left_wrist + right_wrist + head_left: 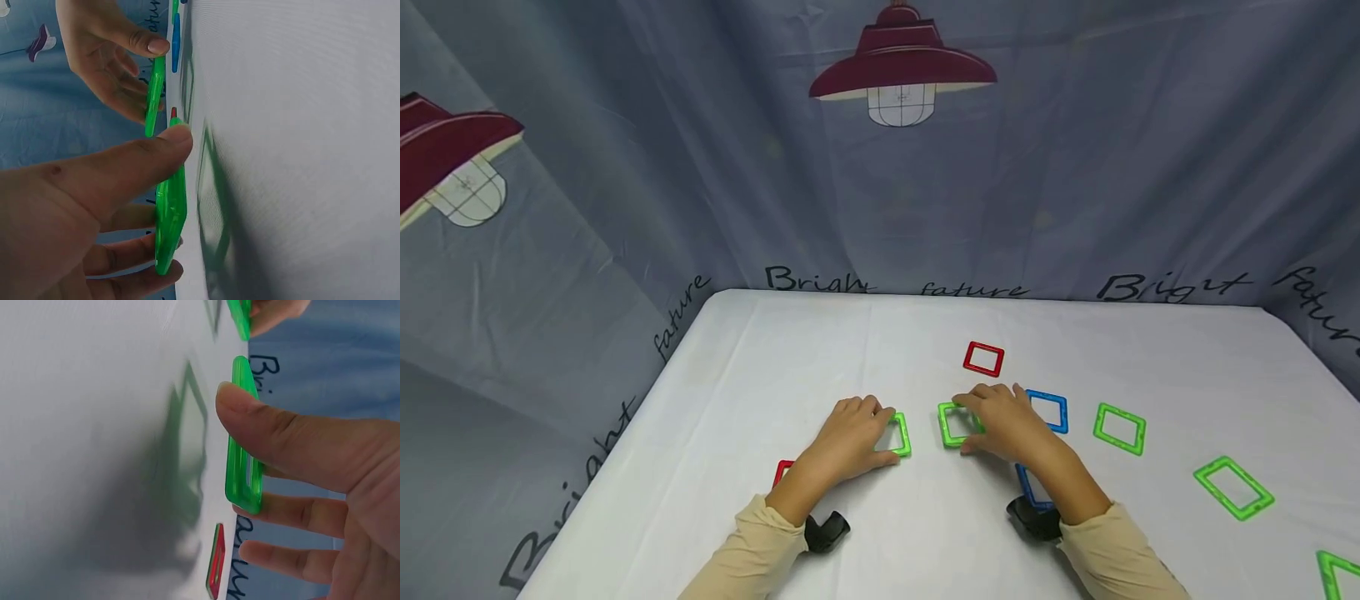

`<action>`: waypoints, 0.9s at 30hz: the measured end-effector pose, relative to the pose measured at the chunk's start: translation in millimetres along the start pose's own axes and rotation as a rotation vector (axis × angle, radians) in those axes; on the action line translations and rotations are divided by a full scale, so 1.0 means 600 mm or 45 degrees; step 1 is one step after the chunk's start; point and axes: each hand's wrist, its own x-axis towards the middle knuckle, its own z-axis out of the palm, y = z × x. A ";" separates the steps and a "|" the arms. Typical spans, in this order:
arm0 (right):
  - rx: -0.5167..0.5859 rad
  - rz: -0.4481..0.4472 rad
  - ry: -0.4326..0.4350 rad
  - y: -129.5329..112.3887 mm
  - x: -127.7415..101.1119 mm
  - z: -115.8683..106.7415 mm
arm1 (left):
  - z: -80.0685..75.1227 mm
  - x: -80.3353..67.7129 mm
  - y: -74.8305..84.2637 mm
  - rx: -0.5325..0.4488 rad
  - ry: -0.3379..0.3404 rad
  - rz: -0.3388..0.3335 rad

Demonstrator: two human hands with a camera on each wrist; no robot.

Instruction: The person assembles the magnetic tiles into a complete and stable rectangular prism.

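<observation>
My left hand (847,437) pinches a green square frame tile (905,435) by its edges, thumb on the near side and fingers on the far side. Facing it across a small gap, my right hand (1009,421) grips a second green frame tile (944,427) the same way. In the left wrist view the left tile (170,212) is held off the white cloth, its shadow falling beside it. The right wrist view shows the right tile (235,469) likewise raised above its shadow, with the thumb across its edge.
A red frame tile (967,355) lies beyond the right hand. Blue tiles (1064,414) sit beside and under the right forearm. Green tiles (1117,445) are scattered to the right. Another red tile (780,471) is partly hidden by the left wrist. Behind the table hangs a grey curtain (895,208).
</observation>
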 end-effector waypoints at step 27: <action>-0.039 -0.037 -0.003 -0.035 -0.002 0.004 | -0.008 0.003 0.005 -0.058 0.017 0.078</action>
